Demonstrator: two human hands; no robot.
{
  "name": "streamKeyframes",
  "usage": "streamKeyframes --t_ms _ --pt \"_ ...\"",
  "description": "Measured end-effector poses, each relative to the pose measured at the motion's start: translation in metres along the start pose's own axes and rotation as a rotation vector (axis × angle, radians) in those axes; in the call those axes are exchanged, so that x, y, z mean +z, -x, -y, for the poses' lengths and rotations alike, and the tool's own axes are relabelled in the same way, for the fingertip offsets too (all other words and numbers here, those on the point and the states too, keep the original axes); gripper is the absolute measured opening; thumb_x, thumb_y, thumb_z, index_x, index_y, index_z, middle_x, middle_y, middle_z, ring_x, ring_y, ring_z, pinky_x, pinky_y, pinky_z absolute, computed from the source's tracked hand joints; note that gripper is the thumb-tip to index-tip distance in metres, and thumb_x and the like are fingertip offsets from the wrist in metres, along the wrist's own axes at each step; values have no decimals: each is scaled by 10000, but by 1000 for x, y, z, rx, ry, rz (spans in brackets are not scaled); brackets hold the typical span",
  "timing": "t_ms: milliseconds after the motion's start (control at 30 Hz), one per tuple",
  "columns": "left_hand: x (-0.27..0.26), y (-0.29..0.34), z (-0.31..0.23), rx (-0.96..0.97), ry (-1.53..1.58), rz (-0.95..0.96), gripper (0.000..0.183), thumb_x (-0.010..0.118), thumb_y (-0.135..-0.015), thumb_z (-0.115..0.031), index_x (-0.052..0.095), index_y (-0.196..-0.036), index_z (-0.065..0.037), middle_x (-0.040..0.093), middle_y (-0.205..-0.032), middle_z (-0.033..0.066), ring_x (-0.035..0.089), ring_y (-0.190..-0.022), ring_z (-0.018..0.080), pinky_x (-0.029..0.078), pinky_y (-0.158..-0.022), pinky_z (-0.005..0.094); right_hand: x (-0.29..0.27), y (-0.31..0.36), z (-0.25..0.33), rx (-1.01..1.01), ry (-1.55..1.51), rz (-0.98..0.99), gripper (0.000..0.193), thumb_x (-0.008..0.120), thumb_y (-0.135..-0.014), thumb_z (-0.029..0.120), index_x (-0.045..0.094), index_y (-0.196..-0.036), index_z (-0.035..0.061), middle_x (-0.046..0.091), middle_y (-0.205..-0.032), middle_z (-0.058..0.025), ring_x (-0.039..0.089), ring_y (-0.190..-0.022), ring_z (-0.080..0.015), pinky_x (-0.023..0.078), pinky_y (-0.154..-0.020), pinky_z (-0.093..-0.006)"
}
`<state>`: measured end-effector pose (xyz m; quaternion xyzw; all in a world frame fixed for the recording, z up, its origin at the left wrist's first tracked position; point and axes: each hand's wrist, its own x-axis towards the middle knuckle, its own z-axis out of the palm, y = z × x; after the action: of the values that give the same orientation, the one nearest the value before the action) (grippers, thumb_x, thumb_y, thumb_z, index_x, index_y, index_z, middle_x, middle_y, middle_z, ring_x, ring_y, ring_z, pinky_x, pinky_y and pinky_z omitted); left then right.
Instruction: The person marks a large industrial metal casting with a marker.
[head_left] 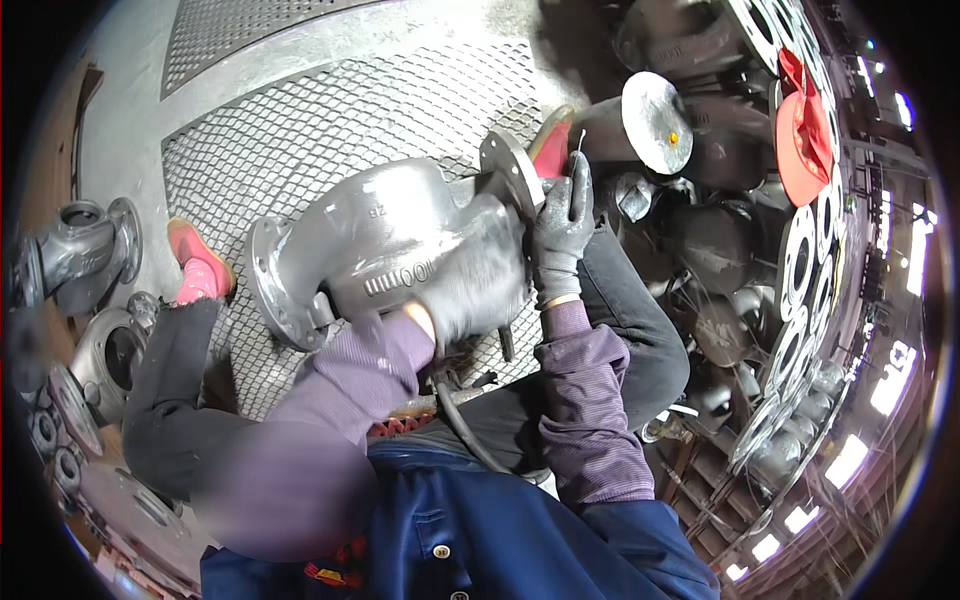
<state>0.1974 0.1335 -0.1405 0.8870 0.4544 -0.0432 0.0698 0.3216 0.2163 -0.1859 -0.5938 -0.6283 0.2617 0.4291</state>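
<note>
A grey cast-metal valve body (pixel 390 215) with raised lettering lies between my legs. It has a round flange (pixel 270 285) at its left end and another flange (pixel 512 168) at its right. My left hand (pixel 480 280), in a grey glove, is over the casting's near right side, its fingers smeared by motion. Whether it holds anything is hidden. A dark hose (pixel 458 420) runs from below that hand toward my lap. Against the right flange's rim rests my gloved right hand (pixel 565 225), with fingers stretched upward. A thin pale sliver shows beyond its fingertip; I cannot tell what it is.
Metal mesh flooring (pixel 350 110) lies under the casting. At the left stand more castings, including a flanged valve body (pixel 80 255). Dark castings, one with a pale round disc (pixel 657 122), crowd the right. A red cap (pixel 803 140) sits among stacked flanges (pixel 797 255) there.
</note>
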Motion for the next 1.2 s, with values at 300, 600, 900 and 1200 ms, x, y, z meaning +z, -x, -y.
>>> streamKeyframes --t_ms 300,600,900,1200 --pt "-43 168 1 -516 1142 -537 182 568 -926 -66 689 -1055 -23 699 -1072 116 663 -1018 248 522 -894 357 -21 -9 -17 148 -71 124 271 564 -991 175 613 -1206 18 671 -1101 -73 606 -971 -165 482 -865 -274" --pt "46 245 31 -1492 1504 -1102 668 445 -1033 -431 298 -1502 21 470 -1431 138 453 -1320 231 300 -1135 333 -16 9 -46 242 -217 116 313 537 -993 208 618 -1212 -1 654 -1136 -79 593 -999 -165 475 -902 -292" --pt "101 210 40 -1468 1543 -1112 664 508 -1000 -431 368 -1447 40 445 -1454 180 556 -1188 269 466 -981 364 -16 -10 -53 -361 654 385 399 590 -885 182 604 -1255 35 633 -1263 -113 593 -1167 -282 457 -1030 -336" --pt "49 190 187 -1009 879 -521 403 416 -1034 -291 484 -1325 -22 639 -1193 145 626 -1074 269 489 -939 354 54 -128 -18 -488 1041 790 114 617 -839 141 690 -870 59 709 -940 -184 692 -932 -322 557 -776 -390"
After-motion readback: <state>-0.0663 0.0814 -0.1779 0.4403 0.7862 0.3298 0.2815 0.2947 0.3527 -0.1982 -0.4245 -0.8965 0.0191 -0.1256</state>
